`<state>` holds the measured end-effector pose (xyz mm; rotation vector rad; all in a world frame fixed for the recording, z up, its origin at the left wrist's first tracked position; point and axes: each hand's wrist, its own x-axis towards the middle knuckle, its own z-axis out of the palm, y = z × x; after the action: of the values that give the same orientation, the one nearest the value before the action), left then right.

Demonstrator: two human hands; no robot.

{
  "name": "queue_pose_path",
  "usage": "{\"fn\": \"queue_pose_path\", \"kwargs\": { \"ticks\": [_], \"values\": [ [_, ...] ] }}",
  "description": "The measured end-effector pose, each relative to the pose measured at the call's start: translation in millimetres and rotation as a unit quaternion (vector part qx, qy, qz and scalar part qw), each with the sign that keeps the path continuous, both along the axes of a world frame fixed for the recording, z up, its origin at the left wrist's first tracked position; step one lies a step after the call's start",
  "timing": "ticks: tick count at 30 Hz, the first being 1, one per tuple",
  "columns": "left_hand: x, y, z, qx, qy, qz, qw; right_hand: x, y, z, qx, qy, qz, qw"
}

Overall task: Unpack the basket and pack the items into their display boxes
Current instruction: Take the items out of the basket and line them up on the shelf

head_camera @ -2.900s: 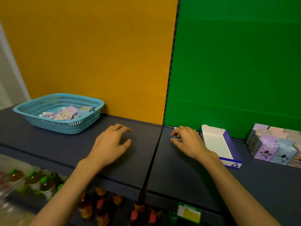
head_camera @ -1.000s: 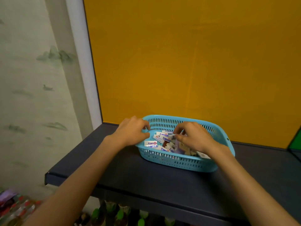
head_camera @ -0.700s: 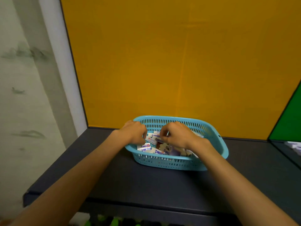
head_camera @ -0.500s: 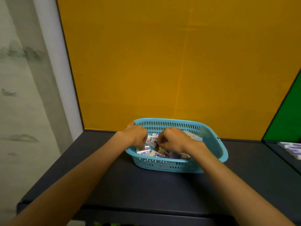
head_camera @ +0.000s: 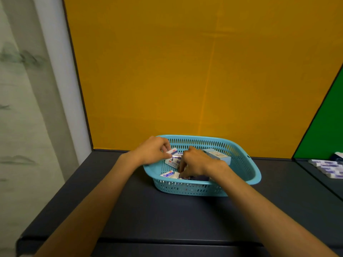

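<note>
A light blue plastic basket point(head_camera: 246, 169) sits on the dark shelf against the orange wall, holding several small white-and-blue packs point(head_camera: 168, 174) and a pale blue box point(head_camera: 216, 154). My left hand point(head_camera: 151, 151) hovers over the basket's left end and pinches one small white-and-blue pack point(head_camera: 171, 151) between thumb and fingers. My right hand point(head_camera: 194, 162) reaches down into the middle of the basket with fingers curled among the packs; what they hold is hidden.
The dark shelf point(head_camera: 167, 216) spreads in front of the basket. A row of small white-and-blue packs point(head_camera: 326, 166) lies on the neighbouring shelf section at the far right, below the green panel. A pale wall and white post stand to the left.
Both hands moved from the shelf by the display box to the basket. In the last half second my left hand lifted one small pack; my right hand dug lower among the packs.
</note>
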<state>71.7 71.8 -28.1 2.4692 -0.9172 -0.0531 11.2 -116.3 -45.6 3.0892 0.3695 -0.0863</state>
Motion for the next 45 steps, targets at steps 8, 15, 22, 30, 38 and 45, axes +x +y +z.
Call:
{"fn": "queue_pose_path", "kwargs": {
  "ticks": [8, 15, 22, 30, 38, 45],
  "values": [
    [-32.2, 40.6, 4.8, -0.211, -0.098, 0.035, 0.972, 5.5, 6.3, -3.2, 0.022, 0.025, -0.016, 0.999],
    [-43.5, 44.3, 0.8, -0.219, -0.156, 0.028, 0.963, -21.8, -4.2, 23.6, 0.207, -0.063, -0.028, 0.976],
    [-66.4, 3.2, 6.0, -0.151, -0.197, 0.000, 0.969, -84.7, -37.9, 42.7, 0.315, -0.143, -0.047, 0.937],
    [-126.6, -81.4, 7.8, -0.100, -0.253, -0.062, 0.960, -172.1, -117.9, 37.3, 0.347, -0.189, -0.079, 0.915],
    [-208.7, -192.0, -1.8, -0.123, -0.233, -0.109, 0.959, -272.7, -225.4, 20.4, 0.359, -0.208, -0.114, 0.903],
    [-268.8, -289.1, -9.7, -0.121, -0.219, -0.121, 0.961, -342.6, -327.9, 5.9, 0.355, -0.215, -0.146, 0.898]
  ]
}}
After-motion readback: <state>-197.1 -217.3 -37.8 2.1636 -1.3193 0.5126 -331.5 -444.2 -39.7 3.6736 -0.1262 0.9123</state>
